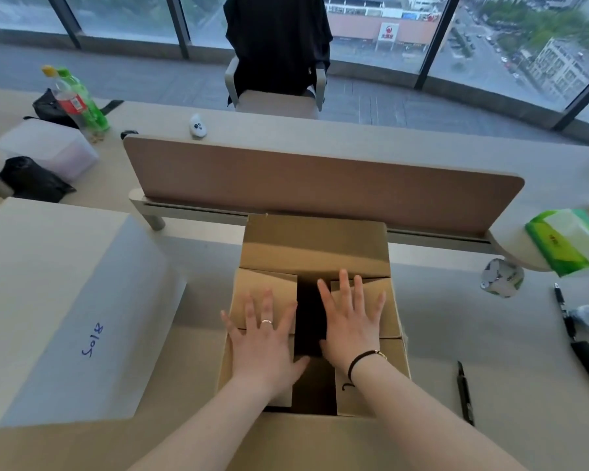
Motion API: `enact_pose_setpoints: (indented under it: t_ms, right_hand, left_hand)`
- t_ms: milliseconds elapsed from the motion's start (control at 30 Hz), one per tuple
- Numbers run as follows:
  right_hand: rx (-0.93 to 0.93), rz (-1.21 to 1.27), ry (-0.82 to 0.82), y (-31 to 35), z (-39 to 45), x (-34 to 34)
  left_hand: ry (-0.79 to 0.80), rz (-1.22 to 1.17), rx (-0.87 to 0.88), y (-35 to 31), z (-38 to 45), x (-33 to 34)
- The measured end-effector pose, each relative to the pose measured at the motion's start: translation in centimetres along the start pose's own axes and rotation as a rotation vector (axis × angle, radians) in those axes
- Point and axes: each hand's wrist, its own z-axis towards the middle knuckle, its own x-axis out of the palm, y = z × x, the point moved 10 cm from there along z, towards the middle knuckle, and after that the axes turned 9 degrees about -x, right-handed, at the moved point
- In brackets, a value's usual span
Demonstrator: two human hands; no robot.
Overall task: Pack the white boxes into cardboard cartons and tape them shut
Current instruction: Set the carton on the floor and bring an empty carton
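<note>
A brown cardboard carton [315, 246] stands in front of me on the desk, its far flap raised. My left hand [264, 338] presses flat on the left inner flap with fingers spread. On the right inner flap my right hand [352, 317] presses flat the same way. A dark gap between the two flaps hides the inside. A large white box [65, 300] marked "2018" in blue sits at the left. A tape roll [502, 277] lies at the right.
A desk divider panel [320, 185] rises behind the carton. A utility knife [464, 392], black pens [563, 311] and a green tissue pack [565, 243] lie to the right. Bottles [79, 100], a translucent tub [48, 151] and black bags sit far left. A chair stands beyond.
</note>
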Motion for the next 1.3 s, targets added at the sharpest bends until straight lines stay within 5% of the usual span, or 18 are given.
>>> enact_pose_setpoints:
  t_ms: [333,533,700,900,1300]
  right_hand:
    - [-0.036,0.087,0.038,0.3,-2.0,-4.4]
    - [0.025,0.124,-0.102,-3.6,-3.9,-11.0]
    - [0.064,0.024,-0.098,-6.5,-4.5,-12.7]
    - [0.052,-0.183,-0.036,-8.4,-5.4,-13.5]
    - [0.117,-0.308,0.161,-13.6,-6.3,-8.4]
  left_hand:
    - [-0.022,-0.062,0.173,-1.6,-2.0,-5.5]
    - [-0.182,-0.099,0.067,2.4,-1.5,-12.2]
    - [-0.239,0.16,-0.049,5.1,-0.7,-13.4]
    - [-0.111,0.383,-0.186,8.6,0.5,-9.2]
    - [0.042,-0.331,-0.23,9.0,1.7,0.4]
